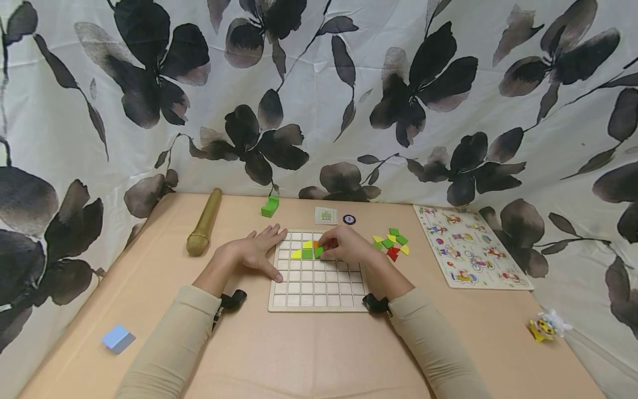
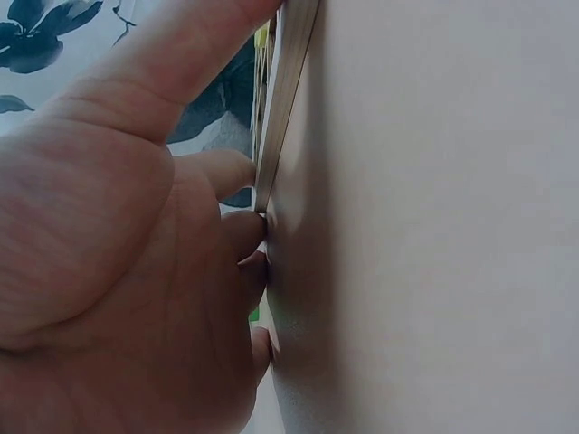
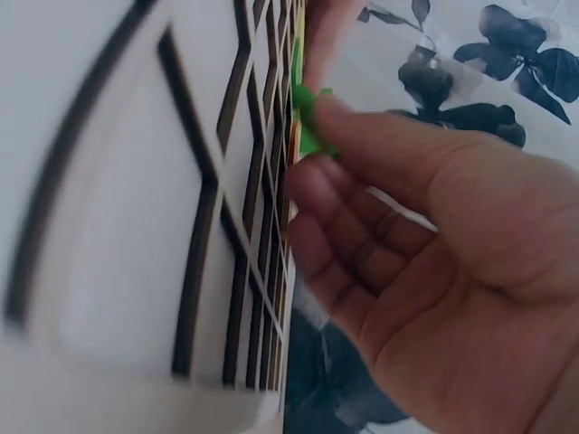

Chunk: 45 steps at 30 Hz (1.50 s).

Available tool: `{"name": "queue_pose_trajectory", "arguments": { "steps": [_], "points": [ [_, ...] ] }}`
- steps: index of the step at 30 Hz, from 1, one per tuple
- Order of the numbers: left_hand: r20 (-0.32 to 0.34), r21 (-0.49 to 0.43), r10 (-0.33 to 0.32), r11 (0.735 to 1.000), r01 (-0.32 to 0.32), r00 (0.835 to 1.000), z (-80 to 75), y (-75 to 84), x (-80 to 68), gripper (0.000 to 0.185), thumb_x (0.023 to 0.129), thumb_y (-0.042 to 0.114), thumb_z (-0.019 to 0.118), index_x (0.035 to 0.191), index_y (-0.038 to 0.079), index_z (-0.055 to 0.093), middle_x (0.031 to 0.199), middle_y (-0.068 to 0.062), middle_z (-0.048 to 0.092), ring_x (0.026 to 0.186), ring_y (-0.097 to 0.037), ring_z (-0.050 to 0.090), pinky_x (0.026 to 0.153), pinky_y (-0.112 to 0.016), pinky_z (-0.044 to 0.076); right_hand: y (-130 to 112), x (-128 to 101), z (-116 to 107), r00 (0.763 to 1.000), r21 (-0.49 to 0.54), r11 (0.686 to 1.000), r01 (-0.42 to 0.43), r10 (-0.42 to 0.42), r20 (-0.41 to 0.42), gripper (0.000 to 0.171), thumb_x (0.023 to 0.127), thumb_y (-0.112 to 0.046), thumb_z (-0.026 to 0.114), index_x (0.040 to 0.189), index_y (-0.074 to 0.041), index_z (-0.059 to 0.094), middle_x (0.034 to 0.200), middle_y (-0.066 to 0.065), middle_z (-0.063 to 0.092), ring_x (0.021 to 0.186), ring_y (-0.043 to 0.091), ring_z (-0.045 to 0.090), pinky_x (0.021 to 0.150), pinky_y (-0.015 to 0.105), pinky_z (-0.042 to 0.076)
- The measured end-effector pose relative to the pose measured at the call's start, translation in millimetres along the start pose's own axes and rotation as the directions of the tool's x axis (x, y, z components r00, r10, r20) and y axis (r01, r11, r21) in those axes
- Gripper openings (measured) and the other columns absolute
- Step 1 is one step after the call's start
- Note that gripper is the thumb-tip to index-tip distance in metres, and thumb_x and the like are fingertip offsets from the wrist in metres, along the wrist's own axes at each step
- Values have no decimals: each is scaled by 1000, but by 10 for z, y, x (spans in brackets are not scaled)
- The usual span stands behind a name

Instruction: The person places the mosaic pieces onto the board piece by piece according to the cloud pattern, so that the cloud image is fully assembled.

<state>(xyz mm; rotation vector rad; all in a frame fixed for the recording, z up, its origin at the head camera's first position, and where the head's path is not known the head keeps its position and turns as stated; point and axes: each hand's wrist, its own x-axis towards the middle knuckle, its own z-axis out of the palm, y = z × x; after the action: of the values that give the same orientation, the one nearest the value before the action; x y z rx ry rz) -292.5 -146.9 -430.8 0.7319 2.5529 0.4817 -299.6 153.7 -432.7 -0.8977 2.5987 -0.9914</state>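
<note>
Green tile point(image 3: 314, 140): pinched by the right hand point(image 1: 343, 244) over the far half of the grid board point(image 1: 319, 288). The right wrist view exposes the thumb-and-finger pinch, partly hidden from the head view. Left hand point(image 1: 253, 252): spread, grasping nothing, thumb on the board's left edge; the left wrist view alone shows that edge's side. Tile direction and long axis: fingers cover both; cannot be determined.

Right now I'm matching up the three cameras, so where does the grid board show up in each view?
Head: the grid board lies near the middle, a little below centre.
Left wrist: the grid board shows nearly edge-on, a narrow strip at the top, near centre.
Right wrist: the grid board fills most of the left half, at a steep slant.
Shared landmark: the flower-patterned cloth.
</note>
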Motion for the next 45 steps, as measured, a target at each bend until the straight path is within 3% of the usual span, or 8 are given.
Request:
{"name": "queue_pose_trajectory", "arguments": {
  "steps": [12, 21, 29, 31, 37, 45],
  "points": [
    [4, -2, -2, 1000, 2, 1000, 3, 13, -6, 133, 73, 62, 87, 168, 7, 12, 175, -21, -1, 162, -40, -3, 129, -65, 2, -41, 15, 83, 999, -85, 996, -43, 44, 11, 20, 86, -11, 85, 105, -9, 77, 83, -1, 66, 78, 14, 57, 67, 24, 48],
    [5, -3, -5, 1000, 5, 1000, -1, 23, -14, 133, 73, 62, 87, 168, 8, 12, 175, -21, -1, 162, -40, -3, 129, -65, 2, -42, 16, 90, 998, -75, 996, -56, 57, 8, 21, 85, -11, 86, 104, -9, 77, 85, -1, 66, 79, 14, 57, 68, 24, 49],
    [6, 7, -10, 1000, 10, 1000, 1, 17, -14, 133, 73, 63, 86, 168, 8, 12, 175, -21, -1, 162, -40, -3, 129, -65, 2, -78, -33, 2, 999, -95, 995, -41, 39, -16, 23, 91, -15, 81, 114, -12, 79, 93, -3, 68, 84, 15, 57, 71, 27, 50],
    [4, 6, -8, 1000, 8, 1000, 0, 14, -14, 133, 73, 63, 86, 168, 8, 12, 175, -21, -1, 162, -41, -3, 129, -65, 2, -87, -49, -31, 1000, -97, 995, -23, 24, 2, 27, 93, -14, 79, 120, -14, 79, 95, -3, 68, 84, 16, 57, 71, 28, 49],
    [2, 2, -5, 1000, 5, 1000, -3, 7, -15, 133, 73, 63, 87, 168, 8, 12, 175, -21, -1, 162, -40, -3, 129, -65, 1, -64, -65, -49, 988, -135, 991, 19, 2, 156, 36, 97, -21, 76, 133, -19, 74, 93, -5, 66, 84, 14, 56, 71, 26, 47],
    [6, 6, -5, 1000, 5, 1000, -5, 9, -12, 134, 73, 64, 86, 168, 8, 11, 175, -21, -2, 162, -40, -4, 129, -65, 1, -31, -85, -66, 981, -141, 990, 31, -3, 194, 38, 97, -22, 75, 136, -21, 72, 91, -4, 63, 83, 13, 55, 70, 26, 46]
  ]
}}
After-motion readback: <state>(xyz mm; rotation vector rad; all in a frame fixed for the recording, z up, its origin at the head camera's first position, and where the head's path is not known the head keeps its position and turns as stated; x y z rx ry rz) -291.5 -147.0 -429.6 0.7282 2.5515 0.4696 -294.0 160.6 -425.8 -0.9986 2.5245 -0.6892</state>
